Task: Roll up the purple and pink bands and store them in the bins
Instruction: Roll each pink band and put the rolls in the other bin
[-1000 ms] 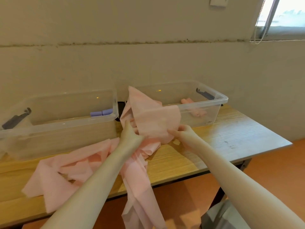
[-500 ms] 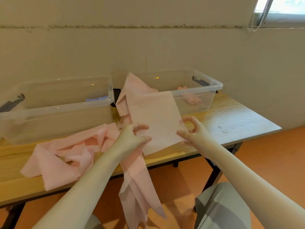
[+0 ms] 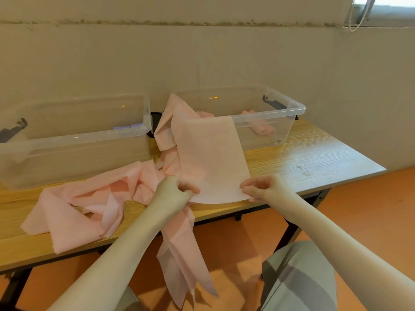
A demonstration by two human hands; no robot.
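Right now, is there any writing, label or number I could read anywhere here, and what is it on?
No text here can be read.
Small white sticker on the front wall of the right clear bin: some print, too small and blurred to read.
The left clear bin, the pink band, the table and the wall: no writing visible.

Left hand (image 3: 177, 194): pinches the near left corner of the pink band (image 3: 211, 158).
Right hand (image 3: 265, 187): pinches the near right corner.
Pink band: one end stretched flat between the hands; the rest crumpled across the tabletop (image 3: 314, 158), one tail hanging over its front edge.
Right bin (image 3: 292, 108): holds pink rolls (image 3: 261, 129).
Left bin (image 3: 89, 140): holds purple rolls (image 3: 128, 126).
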